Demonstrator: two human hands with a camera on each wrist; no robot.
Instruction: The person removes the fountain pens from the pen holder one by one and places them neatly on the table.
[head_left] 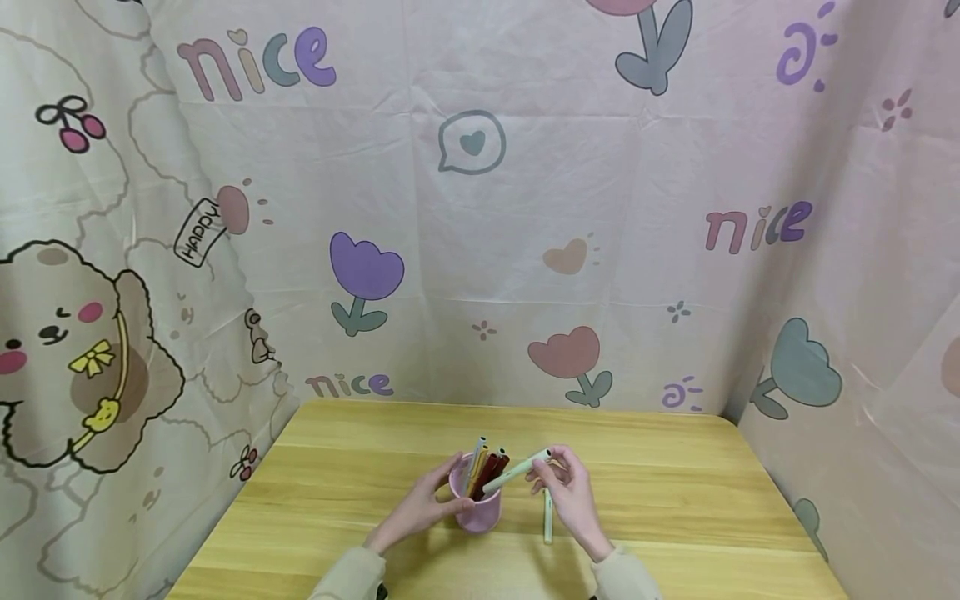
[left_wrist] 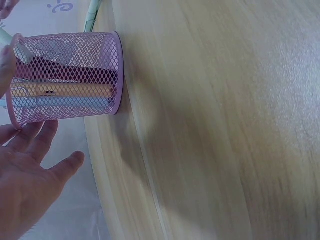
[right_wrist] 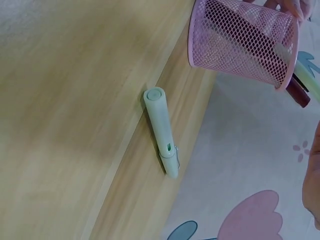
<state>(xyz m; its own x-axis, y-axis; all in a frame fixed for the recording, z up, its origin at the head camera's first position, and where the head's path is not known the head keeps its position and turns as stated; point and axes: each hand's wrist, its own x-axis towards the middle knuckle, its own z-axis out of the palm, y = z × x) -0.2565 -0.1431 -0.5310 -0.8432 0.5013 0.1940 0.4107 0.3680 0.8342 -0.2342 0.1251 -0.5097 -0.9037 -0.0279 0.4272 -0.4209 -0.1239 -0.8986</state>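
Note:
A pink mesh pen cup stands upright on the wooden table, holding several pens in yellow, dark red and pale blue. My left hand holds it near the rim from the left, thumb on the near side and fingers round the far side. Pinched at its upper end, a pale green pen slants from my right hand, its lower end inside the cup's mouth. Beneath that hand, a second pale green pen with a clip lies on the tabletop, right of the cup.
The light wooden table ends at a printed cloth backdrop behind it. More printed cloth hangs along the left side, and the same kind hangs on the right.

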